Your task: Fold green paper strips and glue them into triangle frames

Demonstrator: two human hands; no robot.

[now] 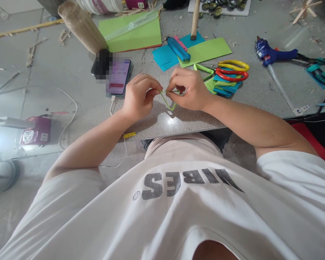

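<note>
A narrow green paper strip (170, 104), bent into a triangular shape, is stretched between my two hands over the front of the table. My left hand (139, 94) pinches it at its left corner. With thumb and fingertips my right hand (189, 88) grips the same strip at the upper right; part of it is hidden by the fingers. Just beyond my right hand lie scissors (231, 71) with red and yellow handles, resting on a pile of small blue and green paper pieces (224, 88). Another folded green strip (204, 70) sits by the blades.
A phone (120, 77) on a white cable lies left of my left hand. Farther back are a blue cutter (178, 48), green sheets (132, 30) and a wooden cylinder (81, 27). A blue glue gun (273, 52) lies at the right, with bottle caps (218, 11) at the back.
</note>
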